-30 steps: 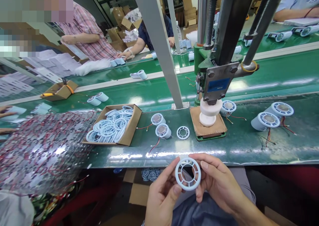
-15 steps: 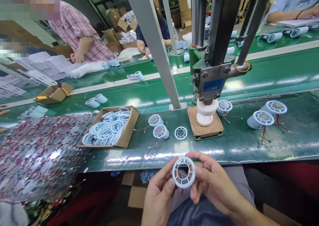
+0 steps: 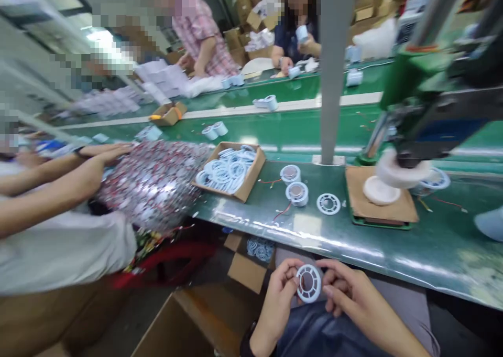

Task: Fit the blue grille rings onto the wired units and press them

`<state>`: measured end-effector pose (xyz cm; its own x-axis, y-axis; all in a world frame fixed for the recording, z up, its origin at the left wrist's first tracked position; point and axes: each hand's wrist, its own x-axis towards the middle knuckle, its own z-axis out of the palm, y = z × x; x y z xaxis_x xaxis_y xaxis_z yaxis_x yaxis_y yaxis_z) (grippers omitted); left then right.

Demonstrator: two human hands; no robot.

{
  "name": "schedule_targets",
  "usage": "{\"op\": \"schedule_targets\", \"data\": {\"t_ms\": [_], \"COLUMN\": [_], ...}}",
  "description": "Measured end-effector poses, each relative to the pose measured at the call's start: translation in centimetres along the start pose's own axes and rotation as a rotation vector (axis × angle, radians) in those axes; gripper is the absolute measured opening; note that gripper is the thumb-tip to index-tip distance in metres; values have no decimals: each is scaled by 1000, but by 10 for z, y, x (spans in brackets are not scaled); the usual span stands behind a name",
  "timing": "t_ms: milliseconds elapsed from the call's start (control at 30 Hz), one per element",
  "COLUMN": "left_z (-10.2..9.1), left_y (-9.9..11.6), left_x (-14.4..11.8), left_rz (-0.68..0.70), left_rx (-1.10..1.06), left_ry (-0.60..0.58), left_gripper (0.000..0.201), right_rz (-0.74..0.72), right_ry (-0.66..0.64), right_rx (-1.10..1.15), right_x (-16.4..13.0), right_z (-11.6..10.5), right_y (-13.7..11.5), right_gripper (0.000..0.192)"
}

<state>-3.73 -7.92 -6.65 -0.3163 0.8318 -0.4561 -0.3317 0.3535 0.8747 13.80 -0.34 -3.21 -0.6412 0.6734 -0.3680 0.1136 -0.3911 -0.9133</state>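
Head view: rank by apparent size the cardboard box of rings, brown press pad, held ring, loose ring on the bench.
1. Open cardboard box of pale blue rings
2. Brown square press pad, roughly similar
3. White spoked plastic ring, held in both hands, nearer the camera
4. Loose white spoked ring on the green bench; probably the same part

On the green desk [image 3: 393,252] sits an open cardboard box [image 3: 230,171] of pale rings, with two wired round parts [image 3: 294,184] and a loose ring [image 3: 328,203] just beside it. A press [image 3: 424,105] stands over a brown pad [image 3: 379,202]. A co-worker's arms [image 3: 58,184] rest on a glittering heap [image 3: 153,181].
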Motion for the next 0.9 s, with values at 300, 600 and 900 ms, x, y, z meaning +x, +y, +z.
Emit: {"op": "schedule_targets", "data": {"t_ms": [300, 600, 900], "left_z": [-109, -111, -54], "left_y": [-51, -41, 41], "left_x": [75, 95, 60], "left_rz": [-121, -10, 552], "left_rx": [17, 76, 155], "left_ry": [668, 640, 536], "left_gripper": [32, 25, 39], "right_rz": [-27, -242, -450], "right_ry": [-13, 272, 522], "right_rx": [-181, -389, -1373], "right_x": [20, 5, 82], "right_z": [-3, -32, -27], "right_y": [2, -12, -41], "right_gripper": [52, 34, 43]}}
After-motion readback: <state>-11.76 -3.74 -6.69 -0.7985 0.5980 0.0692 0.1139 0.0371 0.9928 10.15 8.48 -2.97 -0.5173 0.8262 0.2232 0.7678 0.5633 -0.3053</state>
